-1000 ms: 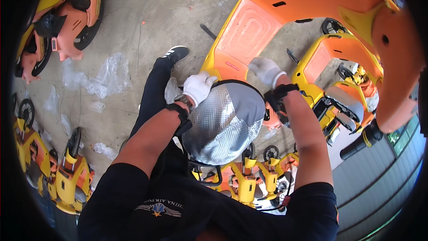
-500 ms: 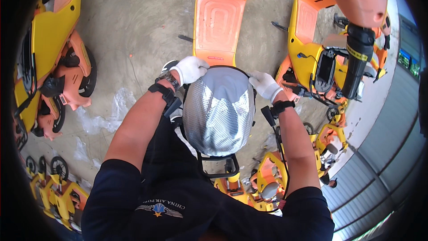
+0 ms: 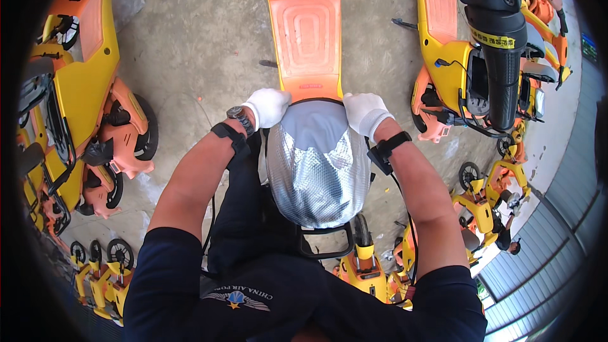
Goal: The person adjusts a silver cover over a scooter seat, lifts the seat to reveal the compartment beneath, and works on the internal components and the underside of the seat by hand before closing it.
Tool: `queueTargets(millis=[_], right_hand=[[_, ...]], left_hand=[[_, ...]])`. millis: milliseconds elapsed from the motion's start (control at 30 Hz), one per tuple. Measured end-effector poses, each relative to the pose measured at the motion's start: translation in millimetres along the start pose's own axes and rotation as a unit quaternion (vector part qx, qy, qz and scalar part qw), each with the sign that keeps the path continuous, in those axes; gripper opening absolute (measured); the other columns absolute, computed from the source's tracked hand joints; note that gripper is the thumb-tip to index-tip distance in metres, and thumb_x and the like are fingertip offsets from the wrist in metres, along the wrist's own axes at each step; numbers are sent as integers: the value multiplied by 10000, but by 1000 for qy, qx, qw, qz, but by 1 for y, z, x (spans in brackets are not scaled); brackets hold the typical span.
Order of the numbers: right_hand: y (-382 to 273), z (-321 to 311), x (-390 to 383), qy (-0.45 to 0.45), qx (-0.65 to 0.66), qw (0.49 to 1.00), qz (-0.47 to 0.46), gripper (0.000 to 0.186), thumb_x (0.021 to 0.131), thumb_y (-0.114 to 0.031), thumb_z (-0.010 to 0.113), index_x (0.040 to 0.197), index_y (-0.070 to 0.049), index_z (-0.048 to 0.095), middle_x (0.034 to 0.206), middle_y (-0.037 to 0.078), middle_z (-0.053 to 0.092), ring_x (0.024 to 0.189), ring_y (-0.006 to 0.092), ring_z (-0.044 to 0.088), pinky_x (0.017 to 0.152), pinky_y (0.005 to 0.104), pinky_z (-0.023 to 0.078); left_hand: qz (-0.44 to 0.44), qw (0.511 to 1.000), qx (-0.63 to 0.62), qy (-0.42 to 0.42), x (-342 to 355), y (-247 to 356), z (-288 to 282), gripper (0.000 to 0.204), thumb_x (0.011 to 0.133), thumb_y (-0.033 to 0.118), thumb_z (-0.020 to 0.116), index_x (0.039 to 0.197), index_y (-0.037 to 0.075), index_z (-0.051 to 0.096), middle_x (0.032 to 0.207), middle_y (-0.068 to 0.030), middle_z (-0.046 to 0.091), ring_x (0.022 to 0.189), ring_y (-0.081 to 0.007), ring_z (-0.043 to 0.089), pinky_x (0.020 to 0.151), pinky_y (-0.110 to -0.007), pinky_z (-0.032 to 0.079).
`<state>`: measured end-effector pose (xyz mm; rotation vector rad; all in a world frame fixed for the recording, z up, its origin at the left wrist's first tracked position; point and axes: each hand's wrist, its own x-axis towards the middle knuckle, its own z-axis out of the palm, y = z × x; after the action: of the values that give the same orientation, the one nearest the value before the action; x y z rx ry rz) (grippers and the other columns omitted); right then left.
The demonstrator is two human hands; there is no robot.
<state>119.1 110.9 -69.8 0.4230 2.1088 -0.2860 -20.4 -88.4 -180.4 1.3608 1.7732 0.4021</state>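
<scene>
A silver, reflective seat cover (image 3: 316,177) with a smooth grey front lies over the seat of a scooter right before me. My left hand (image 3: 269,107), in a white glove, is closed at the cover's front left corner. At the front right corner, my right hand (image 3: 367,113), gloved the same way, has its fingers curled in on the edge. The fingertips of both hands are partly hidden. Beyond the cover lies the scooter's orange footboard (image 3: 308,38), and a black rear rack (image 3: 327,254) sticks out on my side.
A black handlebar grip (image 3: 503,76) reaches in at the upper right. Yellow and orange scooters stand on both sides, such as one at the left (image 3: 82,95) and one at the right (image 3: 446,63). Another person (image 3: 508,240) is far off at the lower right. The floor (image 3: 196,38) is concrete.
My right hand has curled from flatter, extended fingers into a closed grip at the cover's front edge. My left hand stays at its corner. The whole view has shifted and turned slightly.
</scene>
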Motion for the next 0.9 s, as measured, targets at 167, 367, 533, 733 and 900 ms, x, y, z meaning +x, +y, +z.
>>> queueTargets(millis=[167,367,533,733,900], right_hand=[[8,5,17,2,44,999,25,238,861,-101,467,978,-11,654,975,227,676,950,372,655,836,437,514],[31,24,38,-55,81,993,63,283,863,-98,434,1040,6,630,1046,250,657,1022,383,632,876,440,500],[46,66,14,-31,139,988,63,294,877,-133,469,1091,-4,623,1093,247,642,1022,385,622,889,439,483],[16,93,-26,315,391,862,-74,377,932,-296,490,1162,-17,597,1183,207,615,1141,343,558,958,412,437],[43,74,-34,28,226,962,152,488,963,-396,368,1237,-45,568,1181,241,602,1136,391,552,981,416,421]], left_hand=[[-48,994,-84,46,4,-15,16,162,821,148,536,882,26,623,773,-244,629,771,-432,614,692,-476,499],[-77,987,-138,-9,11,-29,28,180,809,157,537,876,37,652,850,-219,658,842,-403,630,755,-449,507],[-165,931,-267,184,-17,-9,25,281,869,264,629,975,4,644,891,-233,661,863,-390,645,762,-412,516],[56,939,-179,287,-57,75,35,550,862,376,631,1259,2,560,1351,-220,501,1296,-398,425,1092,-461,308],[50,947,-201,244,-55,59,34,576,842,312,636,1301,-13,512,1364,-242,477,1287,-398,426,1078,-434,332]])
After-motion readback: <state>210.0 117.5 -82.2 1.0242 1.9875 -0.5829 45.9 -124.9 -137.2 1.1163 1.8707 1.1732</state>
